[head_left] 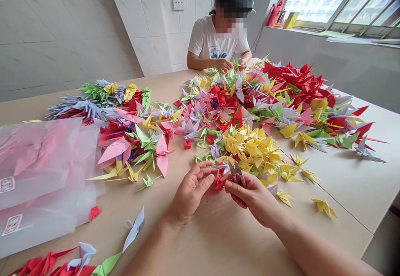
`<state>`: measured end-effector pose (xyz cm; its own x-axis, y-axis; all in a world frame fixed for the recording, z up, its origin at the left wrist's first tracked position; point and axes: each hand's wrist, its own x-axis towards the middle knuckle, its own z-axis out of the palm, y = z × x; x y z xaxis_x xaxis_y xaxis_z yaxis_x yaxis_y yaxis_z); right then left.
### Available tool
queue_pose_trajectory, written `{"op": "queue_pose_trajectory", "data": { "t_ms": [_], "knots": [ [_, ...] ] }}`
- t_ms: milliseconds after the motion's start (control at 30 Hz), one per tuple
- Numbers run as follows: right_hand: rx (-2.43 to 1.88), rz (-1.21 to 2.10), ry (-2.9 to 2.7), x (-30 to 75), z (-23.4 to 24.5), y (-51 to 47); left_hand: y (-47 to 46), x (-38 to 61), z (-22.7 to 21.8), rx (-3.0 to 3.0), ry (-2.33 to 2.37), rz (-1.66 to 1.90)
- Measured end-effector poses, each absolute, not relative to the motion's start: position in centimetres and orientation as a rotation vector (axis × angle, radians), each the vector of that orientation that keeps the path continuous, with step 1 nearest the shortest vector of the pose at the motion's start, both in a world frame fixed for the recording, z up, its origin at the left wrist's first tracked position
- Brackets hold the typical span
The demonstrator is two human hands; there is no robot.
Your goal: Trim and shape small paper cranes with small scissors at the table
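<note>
Between my two hands is a small red folded-paper piece point(220, 178) with a pale bit on top, likely an origami crane. My left hand point(195, 190) is closed on it with thumb and fingers. In my right hand point(253, 194) is a small pair of scissors point(236, 173), blades pointing up and slightly apart, while its fingertips reach the red piece's side. Just beyond the hands lies a heap of yellow paper cranes point(251, 144). Left of them are pink, green and yellow cranes point(137, 151).
A large mixed pile of paper cranes point(231, 101) covers the table's far middle. Translucent plastic bags point(46, 184) lie at left. Loose cranes point(134, 228) sit at the near left. Across the table point(350, 176), a person point(215, 38) handles green paper pieces.
</note>
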<state>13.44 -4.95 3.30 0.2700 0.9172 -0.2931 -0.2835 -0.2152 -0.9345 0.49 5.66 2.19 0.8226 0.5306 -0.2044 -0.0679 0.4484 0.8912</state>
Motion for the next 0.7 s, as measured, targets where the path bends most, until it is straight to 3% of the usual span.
{"op": "queue_pose_trajectory", "data": {
  "t_ms": [700],
  "knots": [
    [-1.481, 1.224, -0.684, 13.51, 3.76, -4.62, 5.53, 0.57, 1.65, 1.173, 0.522, 0.632]
  ]
}}
